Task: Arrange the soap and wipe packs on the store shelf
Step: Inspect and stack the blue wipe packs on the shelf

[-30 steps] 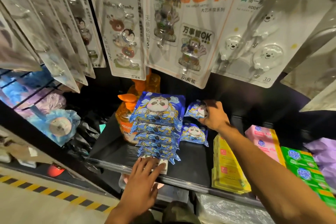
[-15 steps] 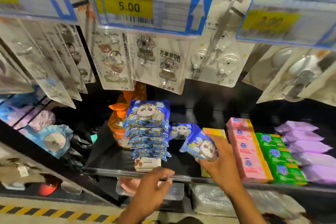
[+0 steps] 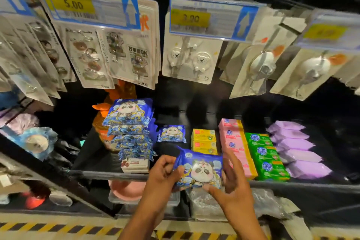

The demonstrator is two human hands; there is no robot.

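Fingers of left hand (image 3: 159, 179) and right hand (image 3: 236, 189) pinch panda wipe pack (image 3: 198, 169) over shelf (image 3: 93, 172) front edge; bare strip behind.

Black shelf (image 3: 91, 162) with wipe packs (image 3: 128, 121), soap bars (image 3: 234, 142)

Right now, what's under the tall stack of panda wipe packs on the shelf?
A small white box with red print sits under the stack of panda wipe packs, at the shelf front. The packs cover its top, so any boxes behind it are hidden.
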